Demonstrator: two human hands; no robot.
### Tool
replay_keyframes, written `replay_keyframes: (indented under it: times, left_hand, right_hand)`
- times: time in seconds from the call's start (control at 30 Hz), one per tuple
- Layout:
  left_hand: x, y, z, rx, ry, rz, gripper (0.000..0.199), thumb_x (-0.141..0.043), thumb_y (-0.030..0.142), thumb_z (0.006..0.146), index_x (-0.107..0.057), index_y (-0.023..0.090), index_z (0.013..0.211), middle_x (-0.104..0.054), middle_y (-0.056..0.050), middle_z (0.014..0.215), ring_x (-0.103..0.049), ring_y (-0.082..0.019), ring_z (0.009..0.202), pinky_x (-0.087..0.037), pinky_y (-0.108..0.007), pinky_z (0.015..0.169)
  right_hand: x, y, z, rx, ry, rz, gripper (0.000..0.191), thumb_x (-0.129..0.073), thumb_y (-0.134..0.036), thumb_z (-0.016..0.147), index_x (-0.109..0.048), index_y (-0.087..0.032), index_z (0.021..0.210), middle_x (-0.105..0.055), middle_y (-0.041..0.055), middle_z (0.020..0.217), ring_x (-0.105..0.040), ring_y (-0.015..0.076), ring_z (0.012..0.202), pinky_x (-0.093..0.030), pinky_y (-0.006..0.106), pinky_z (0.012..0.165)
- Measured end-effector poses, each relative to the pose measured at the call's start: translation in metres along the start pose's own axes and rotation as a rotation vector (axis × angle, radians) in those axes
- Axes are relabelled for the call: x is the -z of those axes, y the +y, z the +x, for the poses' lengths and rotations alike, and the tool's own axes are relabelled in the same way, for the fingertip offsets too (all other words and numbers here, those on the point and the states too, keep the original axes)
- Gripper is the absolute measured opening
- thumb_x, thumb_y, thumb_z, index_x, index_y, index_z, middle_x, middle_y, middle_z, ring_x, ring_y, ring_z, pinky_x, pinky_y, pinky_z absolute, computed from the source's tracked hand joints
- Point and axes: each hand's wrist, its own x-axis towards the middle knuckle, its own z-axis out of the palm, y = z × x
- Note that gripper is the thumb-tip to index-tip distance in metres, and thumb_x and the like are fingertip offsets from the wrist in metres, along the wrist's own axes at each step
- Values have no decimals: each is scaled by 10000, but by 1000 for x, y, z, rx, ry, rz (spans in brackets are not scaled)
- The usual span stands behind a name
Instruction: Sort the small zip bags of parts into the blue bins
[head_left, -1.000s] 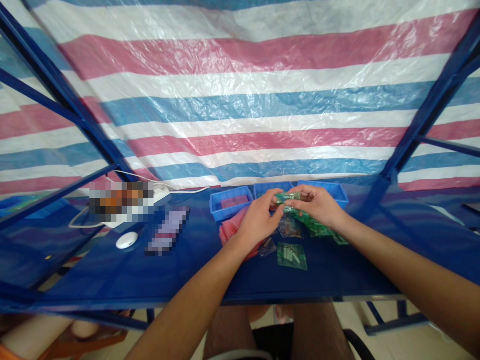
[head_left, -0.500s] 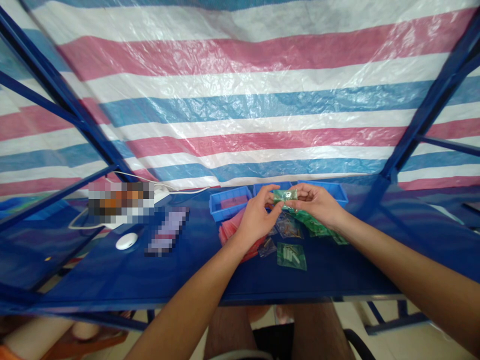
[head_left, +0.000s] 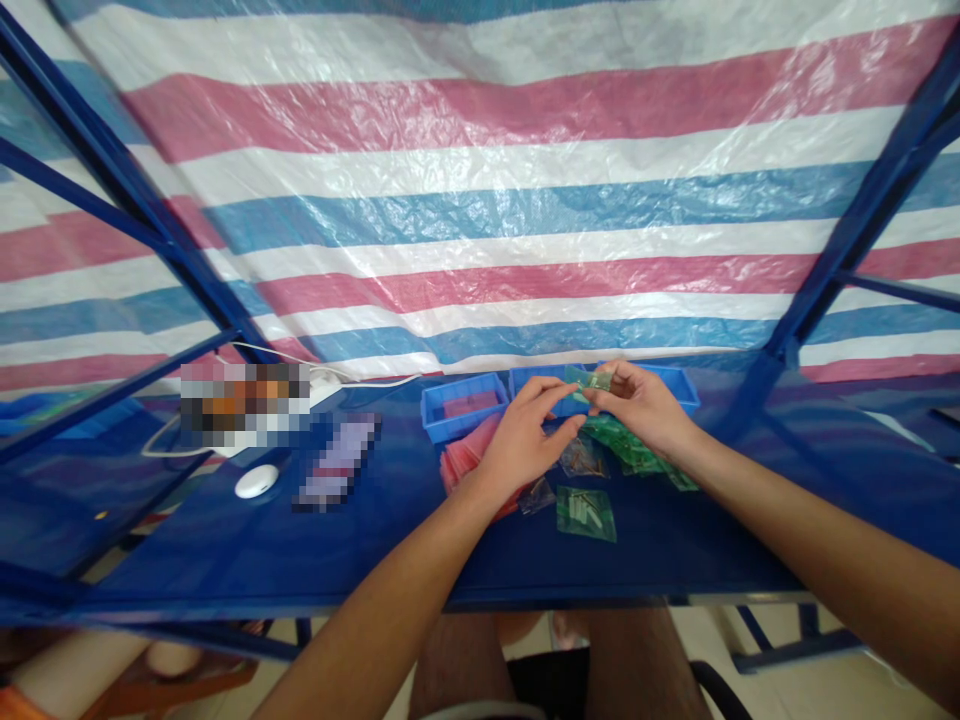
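My right hand pinches a small green-tinted plastic bag above the table. My left hand is open, its fingers stretched toward the bag and its thumb apart; the fingertips reach the bag's near side, and I cannot tell if they press on it. Under the hands lie a clear bag of small metal parts and a pile of green bags. Pink bags lie partly hidden under my left wrist. Closer to me, a green bag with white pegs and metal pieces lies flat.
Blue bins stand in a row at the back of the blue table. On the left are a white round case, a blurred phone-like item and a white power strip with cables. Another person's arm shows lower left.
The bag has moved slightly right in my right hand. My left hand has gone from pinching its edge to stretched fingers with the thumb lowered.
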Motion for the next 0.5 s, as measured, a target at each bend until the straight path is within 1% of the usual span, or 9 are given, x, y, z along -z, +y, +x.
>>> replay_keyframes:
  times: [0.1,0.2,0.27,0.33,0.43,0.5]
  left_hand:
    - [-3,-1,-1,27,6,-30,397,-691,365,978,-643,228,1347,-619,-120,1333,-657,-226,1159,-626,-348,916]
    - [-2,-4,0,67,48,-14,357,-701,383,973,-659,206,1280,-669,-107,1232,-681,-214,1074,-622,-338,886]
    - [1,-6,1,85,80,22,274,-665,363,999,-682,198,1217,-700,-91,1166,-688,-211,1044,-608,-338,889]
    - [3,-9,2,99,109,57,216,-618,338,1026,-704,198,1166,-721,-85,1130,-692,-219,1045,-592,-348,905]
    - [4,-12,2,139,142,54,203,-592,336,1037,-711,194,1122,-741,-87,1104,-701,-232,1048,-580,-348,899]
    - [3,-11,2,179,138,4,198,-593,340,1034,-692,193,1121,-754,-83,1093,-714,-228,1018,-578,-333,863]
  right_hand:
    - [-2,-4,-3,-15,-89,2,413,-902,-537,756,-714,-249,985,-776,32,974,-725,223,855,-598,404,895]
    - [-6,-10,-6,-51,-130,29,397,-871,-571,787,-764,-248,991,-796,49,1043,-740,246,955,-597,415,959]
    - [-8,-12,-7,-56,-142,40,394,-861,-588,792,-781,-251,981,-799,50,1041,-742,254,964,-613,417,944]
    - [-9,-13,-6,-56,-128,35,396,-853,-598,796,-785,-248,968,-796,51,1017,-740,252,931,-629,418,905]
    - [-7,-11,-4,-31,-47,-2,410,-852,-590,799,-766,-239,992,-776,53,962,-722,227,839,-634,390,802]
    - [-6,-9,-3,3,-1,-17,455,-878,-562,780,-738,-245,1074,-761,52,976,-714,226,848,-622,365,746]
